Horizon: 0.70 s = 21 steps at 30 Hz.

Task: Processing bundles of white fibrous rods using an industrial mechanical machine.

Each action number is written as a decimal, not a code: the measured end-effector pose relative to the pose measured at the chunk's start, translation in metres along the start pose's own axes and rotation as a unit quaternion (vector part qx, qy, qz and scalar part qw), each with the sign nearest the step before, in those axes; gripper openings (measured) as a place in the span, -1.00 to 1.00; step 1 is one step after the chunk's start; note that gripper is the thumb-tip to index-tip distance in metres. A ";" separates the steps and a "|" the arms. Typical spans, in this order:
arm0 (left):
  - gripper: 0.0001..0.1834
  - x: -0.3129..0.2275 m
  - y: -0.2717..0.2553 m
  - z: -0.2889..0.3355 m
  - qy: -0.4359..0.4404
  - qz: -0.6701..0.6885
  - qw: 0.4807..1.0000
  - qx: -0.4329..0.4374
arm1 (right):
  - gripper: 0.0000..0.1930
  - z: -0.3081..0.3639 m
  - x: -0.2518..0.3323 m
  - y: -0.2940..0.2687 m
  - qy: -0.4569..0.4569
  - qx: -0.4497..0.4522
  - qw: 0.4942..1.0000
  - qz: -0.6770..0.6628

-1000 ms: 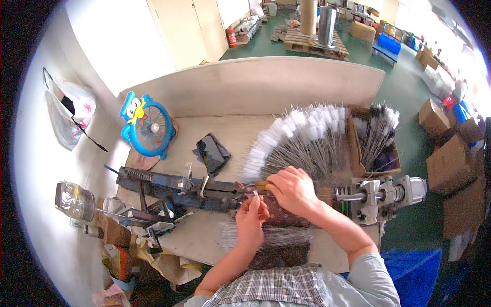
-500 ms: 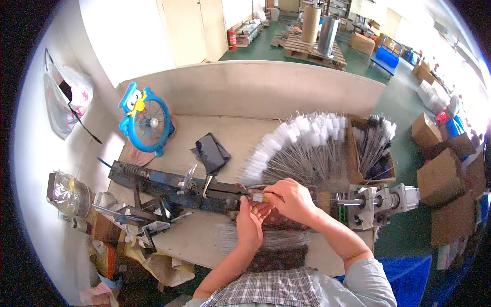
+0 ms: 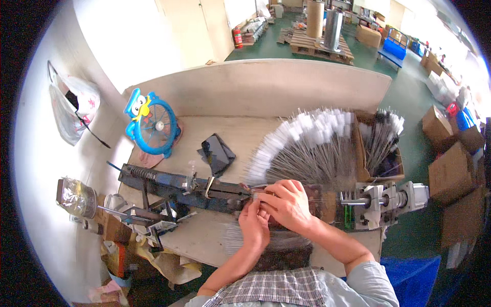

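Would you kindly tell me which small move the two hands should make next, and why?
Probably a slight alignment: the right hand might nudge its fingertips toward the right end of the long dark bar, with the left hand steadying from the near side. Both hands' fingertips come together close to that end; what they may hold is mostly hidden.

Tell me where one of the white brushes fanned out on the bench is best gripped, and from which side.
Likely by its bare wire stem, pinched from the person's side: the white brushes lie with heads crowded together pointing away, stems converging toward the person.
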<state>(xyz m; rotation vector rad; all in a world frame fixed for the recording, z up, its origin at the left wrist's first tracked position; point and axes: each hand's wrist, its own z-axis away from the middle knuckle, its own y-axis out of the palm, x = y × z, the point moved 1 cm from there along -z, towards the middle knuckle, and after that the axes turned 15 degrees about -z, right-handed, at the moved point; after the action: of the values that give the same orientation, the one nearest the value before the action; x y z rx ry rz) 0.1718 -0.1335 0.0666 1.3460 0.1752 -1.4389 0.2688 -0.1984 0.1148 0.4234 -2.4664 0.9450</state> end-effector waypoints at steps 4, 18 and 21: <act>-0.89 0.002 -0.005 -0.002 0.022 -0.015 1.000 0.003 | -0.74 0.000 0.001 -0.005 0.011 0.028 0.999 -0.009; -0.89 -0.001 0.002 -0.001 0.014 -0.019 1.000 -0.002 | -0.75 0.005 0.004 -0.006 0.048 0.050 0.997 -0.029; -0.88 0.007 -0.001 0.000 -0.009 0.038 0.999 -0.005 | -0.76 0.005 0.000 -0.007 0.037 0.049 0.998 -0.025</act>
<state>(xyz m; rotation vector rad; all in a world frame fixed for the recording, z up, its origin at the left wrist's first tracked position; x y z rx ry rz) 0.1728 -0.1367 0.0606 1.3176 0.1198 -1.3840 0.2705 -0.2072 0.1150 0.4708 -2.3391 1.0447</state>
